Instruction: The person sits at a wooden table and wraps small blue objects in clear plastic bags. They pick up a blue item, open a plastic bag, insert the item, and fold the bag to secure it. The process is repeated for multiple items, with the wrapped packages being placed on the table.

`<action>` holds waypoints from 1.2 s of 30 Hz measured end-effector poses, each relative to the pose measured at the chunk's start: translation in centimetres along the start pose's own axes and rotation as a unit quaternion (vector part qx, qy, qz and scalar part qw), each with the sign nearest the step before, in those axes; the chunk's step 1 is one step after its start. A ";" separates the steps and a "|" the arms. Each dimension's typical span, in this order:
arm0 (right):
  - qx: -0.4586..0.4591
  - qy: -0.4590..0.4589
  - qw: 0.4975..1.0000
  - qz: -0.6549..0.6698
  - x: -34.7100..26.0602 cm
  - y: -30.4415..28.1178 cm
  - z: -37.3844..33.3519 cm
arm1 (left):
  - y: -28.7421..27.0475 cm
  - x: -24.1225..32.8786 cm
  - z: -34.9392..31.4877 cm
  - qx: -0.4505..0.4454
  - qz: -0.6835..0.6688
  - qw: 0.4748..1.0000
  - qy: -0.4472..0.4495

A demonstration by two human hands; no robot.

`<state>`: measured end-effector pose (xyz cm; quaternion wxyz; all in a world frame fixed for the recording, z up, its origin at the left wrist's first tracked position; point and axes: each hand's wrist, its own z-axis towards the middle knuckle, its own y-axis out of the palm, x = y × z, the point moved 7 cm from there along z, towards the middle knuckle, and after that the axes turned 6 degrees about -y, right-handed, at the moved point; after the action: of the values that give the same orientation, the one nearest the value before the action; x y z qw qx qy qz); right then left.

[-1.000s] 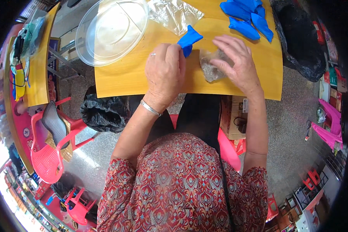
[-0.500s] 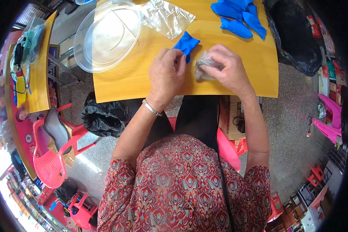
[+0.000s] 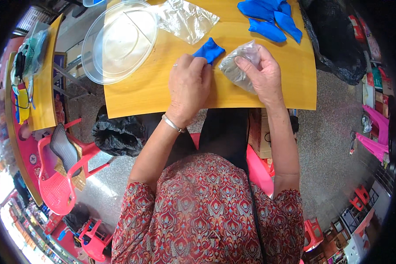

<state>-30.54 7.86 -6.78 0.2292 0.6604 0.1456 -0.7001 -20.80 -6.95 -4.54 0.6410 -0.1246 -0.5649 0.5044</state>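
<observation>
My left hand (image 3: 190, 83) is closed on a small blue cloth piece (image 3: 210, 51), whose far end sticks out past the fingers onto the yellow table. My right hand (image 3: 267, 75) pinches a clear plastic bag (image 3: 243, 66) with greyish-brown contents, thumb on top, held just above the table. Between the two hands there is a small gap. Farther back at the right lie several blue cloth pieces (image 3: 268, 30), puffed and pointed. What the left fingertips grip exactly is hidden behind the hand.
A round clear plastic lid or tray (image 3: 119, 44) overhangs the left edge of the yellow table (image 3: 154, 94). Behind my left hand lies a crinkled clear plastic sheet (image 3: 187, 20). Black bags hang at the table's right side (image 3: 334, 48) and below its left front (image 3: 119, 134). Pink chairs stand at left.
My right hand has lifted and turned the plastic bag, which now shows wider and flatter. The left hand has rolled over slightly, knuckles up, still at the blue cloth piece.
</observation>
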 end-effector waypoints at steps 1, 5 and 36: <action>0.010 -0.016 1.000 -0.012 -0.2 0.1 0.1 | -0.2 -0.2 0.1 0.000 -0.015 1.000 -0.016; 0.051 -0.050 0.997 -0.013 -0.1 0.7 0.0 | -0.3 -1.4 0.6 -0.027 -0.138 0.981 -0.137; 0.049 -0.216 0.948 -0.227 -3.0 4.5 -0.6 | -1.7 0.1 -0.6 0.081 -0.241 0.965 -0.061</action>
<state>-27.64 4.71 -3.42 0.0572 0.4534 0.2042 -0.8657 -19.46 -7.44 -3.45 0.7157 0.0991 -0.5737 0.3856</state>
